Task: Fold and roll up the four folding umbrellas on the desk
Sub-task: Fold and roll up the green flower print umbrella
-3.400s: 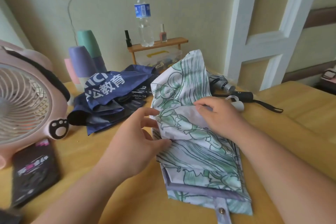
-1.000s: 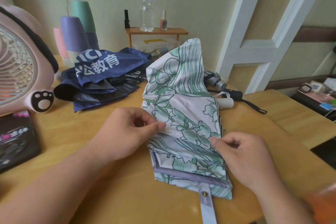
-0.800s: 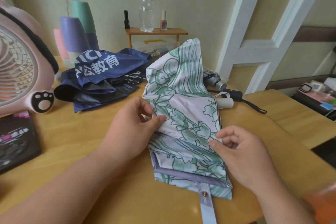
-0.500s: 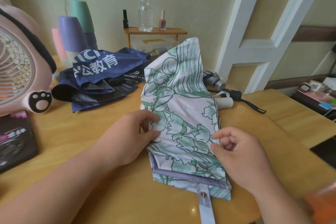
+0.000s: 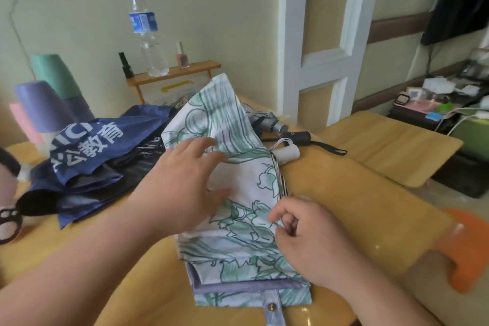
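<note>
Green-flowered umbrella (image 5: 247, 182) folded flat; left hand (image 5: 182, 185) splayed over it, right hand (image 5: 309, 235) pinching its edge

Head-worn view, looking forward and down, close over desk (image 5: 370, 193)

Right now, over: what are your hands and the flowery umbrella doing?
Left hand spread on flowery umbrella. Right hand pinches its edge. It lies flat on desk, not rolled. Blue umbrella heaped at left.
</note>
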Tool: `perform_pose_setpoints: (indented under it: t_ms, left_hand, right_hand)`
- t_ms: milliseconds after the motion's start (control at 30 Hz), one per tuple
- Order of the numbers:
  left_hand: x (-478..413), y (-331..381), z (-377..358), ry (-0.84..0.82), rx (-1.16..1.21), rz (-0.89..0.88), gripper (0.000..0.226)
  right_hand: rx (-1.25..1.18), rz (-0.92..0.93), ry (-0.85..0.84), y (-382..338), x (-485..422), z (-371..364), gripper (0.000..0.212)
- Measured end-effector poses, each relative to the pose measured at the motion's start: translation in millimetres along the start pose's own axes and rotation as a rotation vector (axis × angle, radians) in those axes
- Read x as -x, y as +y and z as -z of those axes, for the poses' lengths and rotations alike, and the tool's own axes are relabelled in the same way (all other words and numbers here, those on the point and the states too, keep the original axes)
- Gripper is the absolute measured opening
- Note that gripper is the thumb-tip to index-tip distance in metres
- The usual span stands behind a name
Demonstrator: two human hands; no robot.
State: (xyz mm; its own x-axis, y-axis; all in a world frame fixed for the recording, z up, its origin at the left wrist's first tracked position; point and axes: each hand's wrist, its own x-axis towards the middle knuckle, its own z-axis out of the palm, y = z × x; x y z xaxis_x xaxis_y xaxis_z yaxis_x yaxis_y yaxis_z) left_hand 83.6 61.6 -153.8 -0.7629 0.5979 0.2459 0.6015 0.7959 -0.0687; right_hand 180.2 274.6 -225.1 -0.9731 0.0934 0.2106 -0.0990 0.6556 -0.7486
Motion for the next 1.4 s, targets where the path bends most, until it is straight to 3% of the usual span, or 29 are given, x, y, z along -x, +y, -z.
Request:
perform_pose_setpoints:
  t_ms: [67,133,267,400,533,633,733,900,1000,1100,1200,1267,1400]
  left_hand:
    - [-18.1,4.2,-10.2,-0.206,-0.029,-0.001,0.091]
    - [-21.0,8.0,-30.9,-0.329,-0.063,-0.005,0.094]
    - [-8.7,6.4,-58.7,-0.225,-0.083,-0.027,0.094]
    - [-6.8,6.1,-62.2,-0.233,-0.085,-0.052,0.089]
    - [-6.5,7.2,-57.0,-0.303,-0.026,-0.049,0.096]
    - [-9.8,3.7,-50.6,-0.345,0.047,-0.097,0.104]
    - [-5.8,-1.4,-41.5,-0.334,0.146,-0.136,0.092]
    - [37.5,3.3,-34.1,-0.37,0.101,-0.166,0.078]
    - [73.1,7.2,-23.6,-0.445,0.198,-0.11,0.068]
    - [97.3,-0.5,-5.8,-0.417,0.258,-0.062,0.066]
    - [117.5,-7.4,16.8,-0.417,0.085,0.049,0.071]
    - [125.6,-8.8,29.0,-0.332,0.029,0.178,0.066]
    - [117.5,-8.5,23.6,-0.049,0.391,0.479,0.028]
  right_hand:
    - [0.012,0.001,0.003,1.2,0.5,0.1,0.02]
    - [0.017,0.0,0.015,2.1,0.9,0.2,0.019]
    - [0.025,-0.008,0.018,3.0,1.6,-0.3,0.018]
    - [0.116,0.008,0.078,-0.5,0.7,2.6,0.017]
    - [0.336,0.333,0.28,-26.3,-25.1,17.4,0.01]
    - [0.309,0.36,0.008,-53.4,-73.8,7.9,0.009]
    - [0.416,0.373,-0.228,-49.5,-113.2,-28.1,0.027]
    - [0.539,0.493,-0.286,-22.3,-112.1,-50.9,0.059]
    - [0.653,0.511,-0.301,-19.8,-111.1,-51.7,0.068]
    - [0.726,0.489,-0.339,-21.6,-109.2,-52.5,0.084]
    - [0.771,0.47,-0.376,-25.5,-106.3,-51.1,0.102]
    - [0.781,0.463,-0.385,-28.4,-104.5,-51.5,0.108]
    - [0.794,0.472,-0.38,-34.8,-97.2,-54.7,0.11]
